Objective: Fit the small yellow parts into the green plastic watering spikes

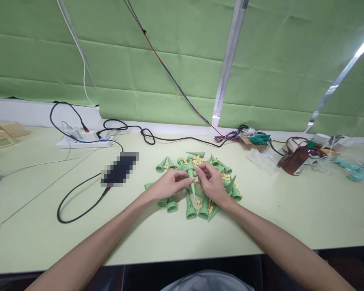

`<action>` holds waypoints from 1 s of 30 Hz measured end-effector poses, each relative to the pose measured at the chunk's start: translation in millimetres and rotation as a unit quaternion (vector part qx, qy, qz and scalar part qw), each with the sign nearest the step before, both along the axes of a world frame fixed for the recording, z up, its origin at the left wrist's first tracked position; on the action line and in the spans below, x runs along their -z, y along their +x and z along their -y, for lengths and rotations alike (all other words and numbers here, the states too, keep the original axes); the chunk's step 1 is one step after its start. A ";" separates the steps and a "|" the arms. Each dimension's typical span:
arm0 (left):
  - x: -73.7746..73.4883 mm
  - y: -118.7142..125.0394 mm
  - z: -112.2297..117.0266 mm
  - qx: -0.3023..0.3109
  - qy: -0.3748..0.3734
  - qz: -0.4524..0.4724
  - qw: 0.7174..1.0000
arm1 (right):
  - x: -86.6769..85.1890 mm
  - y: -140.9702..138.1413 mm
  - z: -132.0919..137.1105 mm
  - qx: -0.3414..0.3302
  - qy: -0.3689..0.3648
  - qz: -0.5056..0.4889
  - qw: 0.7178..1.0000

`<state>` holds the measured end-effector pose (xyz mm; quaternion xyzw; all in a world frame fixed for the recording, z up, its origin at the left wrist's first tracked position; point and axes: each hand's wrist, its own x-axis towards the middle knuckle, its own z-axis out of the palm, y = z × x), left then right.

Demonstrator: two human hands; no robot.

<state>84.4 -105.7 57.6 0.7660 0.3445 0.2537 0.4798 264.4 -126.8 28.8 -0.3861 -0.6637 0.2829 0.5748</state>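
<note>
A heap of several green cone-shaped plastic spikes (197,202) and small yellow plugs (198,161) lies on the pale green table (279,210). My left hand (166,185) is closed on one green spike (191,173), held point down above the heap. My right hand (212,182) meets it from the right, fingers pinched near the spike's top; whether a yellow plug is in them is hidden.
A black cable (79,202) loops from a blurred dark device (120,167) on the left. A white power strip (83,141) sits at the back left. At the right are a brown bag (297,158), a clear bag (262,157) and teal parts (356,169). The table's front edge is near.
</note>
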 end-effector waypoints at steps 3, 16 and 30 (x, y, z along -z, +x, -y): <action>0.9 1.5 0.7 -0.021 0.061 -0.011 0.998 | -0.2 0.1 -0.4 -0.001 -0.008 -0.008 1.000; 0.1 2.2 2.5 -0.060 0.270 -0.025 0.961 | -2.0 -0.2 1.7 0.000 -0.039 0.003 0.999; -0.8 4.9 3.9 -0.103 0.219 0.000 0.970 | -4.8 -1.9 6.7 0.010 -0.032 -0.001 0.999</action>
